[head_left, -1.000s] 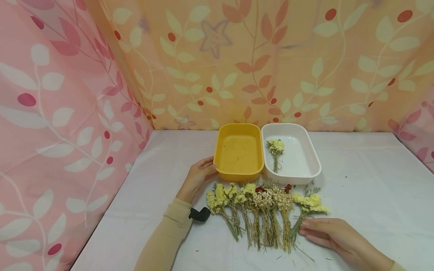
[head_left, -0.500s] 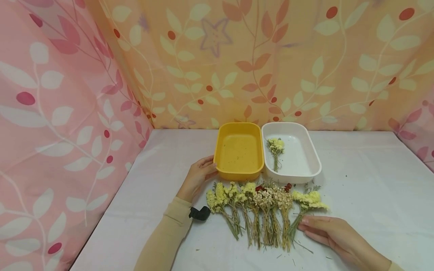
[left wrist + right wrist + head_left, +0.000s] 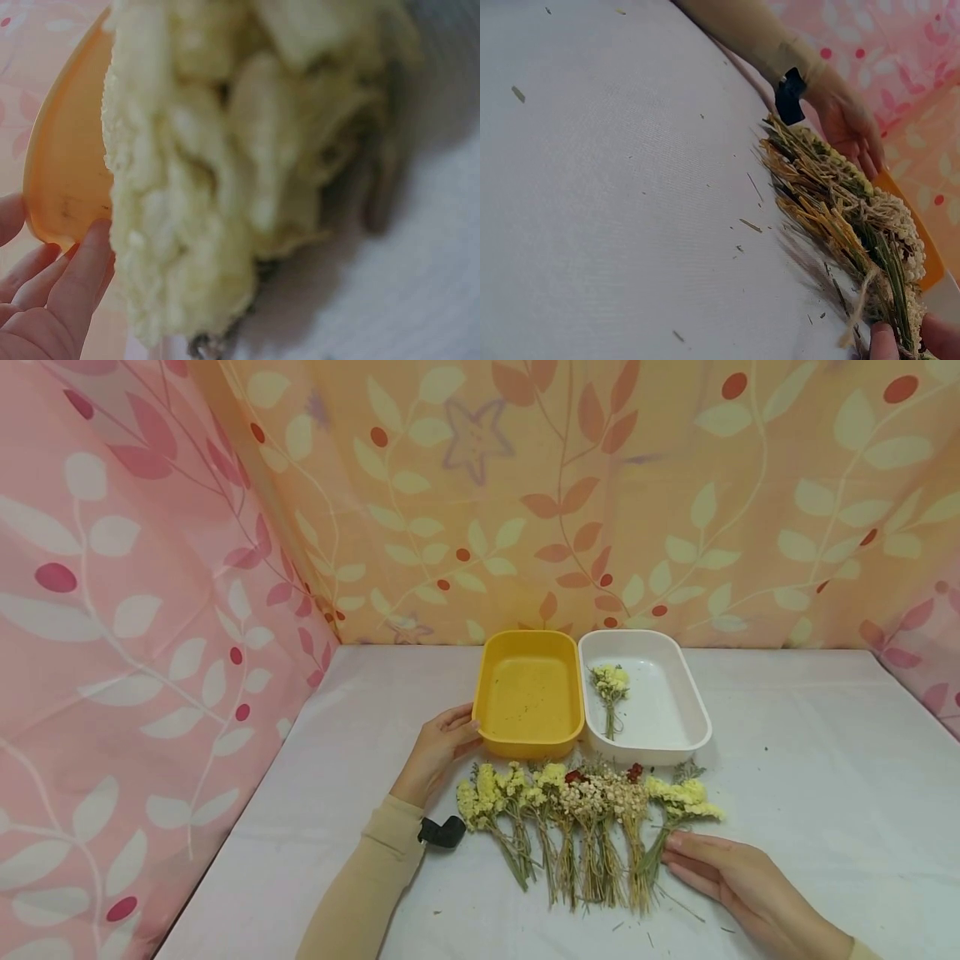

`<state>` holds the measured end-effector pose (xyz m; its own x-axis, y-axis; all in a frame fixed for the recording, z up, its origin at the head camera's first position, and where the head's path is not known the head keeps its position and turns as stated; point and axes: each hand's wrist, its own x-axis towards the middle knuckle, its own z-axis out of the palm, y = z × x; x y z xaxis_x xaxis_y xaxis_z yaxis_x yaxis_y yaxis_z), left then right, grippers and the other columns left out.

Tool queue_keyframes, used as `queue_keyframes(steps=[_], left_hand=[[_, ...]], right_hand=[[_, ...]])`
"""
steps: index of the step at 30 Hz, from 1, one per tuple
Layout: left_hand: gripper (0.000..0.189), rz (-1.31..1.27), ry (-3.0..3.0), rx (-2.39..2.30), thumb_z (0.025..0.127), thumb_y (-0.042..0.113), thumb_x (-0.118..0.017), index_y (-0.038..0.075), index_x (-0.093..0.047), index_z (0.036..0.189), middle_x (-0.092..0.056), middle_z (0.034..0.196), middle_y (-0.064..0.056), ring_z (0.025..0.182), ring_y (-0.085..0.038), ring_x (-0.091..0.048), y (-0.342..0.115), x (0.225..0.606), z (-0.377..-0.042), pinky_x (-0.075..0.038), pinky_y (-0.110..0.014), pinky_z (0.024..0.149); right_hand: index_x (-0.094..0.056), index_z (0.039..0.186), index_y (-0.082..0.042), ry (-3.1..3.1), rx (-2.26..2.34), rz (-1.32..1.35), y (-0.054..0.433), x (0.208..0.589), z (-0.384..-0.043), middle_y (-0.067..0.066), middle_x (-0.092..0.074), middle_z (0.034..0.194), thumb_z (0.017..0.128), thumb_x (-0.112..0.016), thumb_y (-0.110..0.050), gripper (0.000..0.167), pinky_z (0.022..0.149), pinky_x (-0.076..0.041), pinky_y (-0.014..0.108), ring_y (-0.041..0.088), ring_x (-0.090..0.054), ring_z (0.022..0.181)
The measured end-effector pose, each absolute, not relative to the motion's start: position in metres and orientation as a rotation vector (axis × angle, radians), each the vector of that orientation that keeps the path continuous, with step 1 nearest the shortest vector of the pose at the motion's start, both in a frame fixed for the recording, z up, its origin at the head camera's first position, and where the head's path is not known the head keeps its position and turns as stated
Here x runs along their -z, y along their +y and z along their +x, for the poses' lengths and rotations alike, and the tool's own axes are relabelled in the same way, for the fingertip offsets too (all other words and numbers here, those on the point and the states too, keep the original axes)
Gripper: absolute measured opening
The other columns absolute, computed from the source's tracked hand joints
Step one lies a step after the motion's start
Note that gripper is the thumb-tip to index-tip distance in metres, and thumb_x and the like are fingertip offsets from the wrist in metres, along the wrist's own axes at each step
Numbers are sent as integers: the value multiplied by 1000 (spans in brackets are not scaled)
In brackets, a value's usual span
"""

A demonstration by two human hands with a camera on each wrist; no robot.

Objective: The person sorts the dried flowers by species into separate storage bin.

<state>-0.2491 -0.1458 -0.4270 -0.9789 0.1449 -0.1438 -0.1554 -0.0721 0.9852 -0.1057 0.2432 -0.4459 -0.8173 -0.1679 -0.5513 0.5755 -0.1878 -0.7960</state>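
Note:
In the head view my left hand (image 3: 441, 750) rests against the left side of the yellow tray (image 3: 486, 689), its fairly straight fingers touching the outer wall near the rim. My right hand (image 3: 738, 881) pinches the stems of the rightmost bunch of dried flowers (image 3: 686, 802), which has pale yellow heads and green stems. Thumb and a fingertip (image 3: 883, 339) lie on either side of those stems in the right wrist view. Left of it, several twine-tied bunches (image 3: 588, 827) lie in a row. A blurred yellow flower head (image 3: 180, 187) fills much of the left wrist view.
A white tray (image 3: 701, 714) stands right beside the yellow one, with one small yellow bunch (image 3: 611, 689) lying in its left part. Loose stem bits (image 3: 651, 938) are scattered on the white cloth. Patterned curtains (image 3: 480, 527) rise behind and at the sides.
The right hand has shifted slightly up and left, the rightmost bunch moving a little with it. The left hand and both trays hold their places.

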Motion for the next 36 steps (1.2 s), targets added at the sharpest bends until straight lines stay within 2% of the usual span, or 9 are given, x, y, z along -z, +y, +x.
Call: queue_keyframes(steps=[11, 13, 19, 23, 27, 36], left_hand=[[49, -16, 1986, -2170, 99, 9, -60, 4, -48, 146, -54, 145, -20, 129, -36, -57, -146, 426, -249, -57, -36, 100], [49, -18, 1984, -2170, 99, 9, -61, 4, -48, 146, -54, 145, -20, 130, -36, -57, -145, 426, -249, -57, -35, 100], [48, -19, 1987, -2166, 99, 9, -60, 5, -49, 146, -54, 145, -19, 129, -36, -57, -145, 426, -249, -57, -36, 100], [47, -16, 1978, -2179, 99, 8, -60, 4, -49, 145, -54, 145, -20, 129, -37, -57, -146, 426, -249, -56, -38, 102], [48, -3, 1983, -2174, 100, 7, -59, 3, -48, 146, -52, 146, -22, 130, -38, -55, -146, 427, -251, -55, -40, 104], [48, 0, 1976, -2168, 100, 8, -59, 3, -47, 147, -52, 147, -21, 132, -38, -55, -146, 427, -250, -54, -42, 105]], right_hand=[[-72, 102, -11, 1528, 2063, 434, 237, 448, -107, 1, -76, 99, 95, -67, -12, 8, 94, -60, 33, 15, -74, 95], [-71, 104, -9, 1536, 2059, 439, 236, 448, -108, 1, -77, 98, 96, -67, -12, 10, 93, -60, 33, 15, -75, 94], [-60, 121, 8, 1604, 2040, 469, 233, 448, -110, 0, -77, 97, 97, -65, -10, 31, 90, -61, 33, 14, -75, 92], [-59, 124, 9, 1623, 2034, 473, 232, 447, -108, 0, -76, 98, 97, -64, -10, 34, 91, -61, 32, 13, -74, 92], [-50, 133, 14, 1655, 2018, 475, 231, 446, -105, -1, -76, 99, 96, -66, -12, 48, 91, -61, 32, 12, -74, 93], [-64, 120, 0, 1677, 2009, 491, 234, 443, -100, -2, -74, 100, 95, -68, -16, 29, 93, -60, 32, 12, -73, 95]])
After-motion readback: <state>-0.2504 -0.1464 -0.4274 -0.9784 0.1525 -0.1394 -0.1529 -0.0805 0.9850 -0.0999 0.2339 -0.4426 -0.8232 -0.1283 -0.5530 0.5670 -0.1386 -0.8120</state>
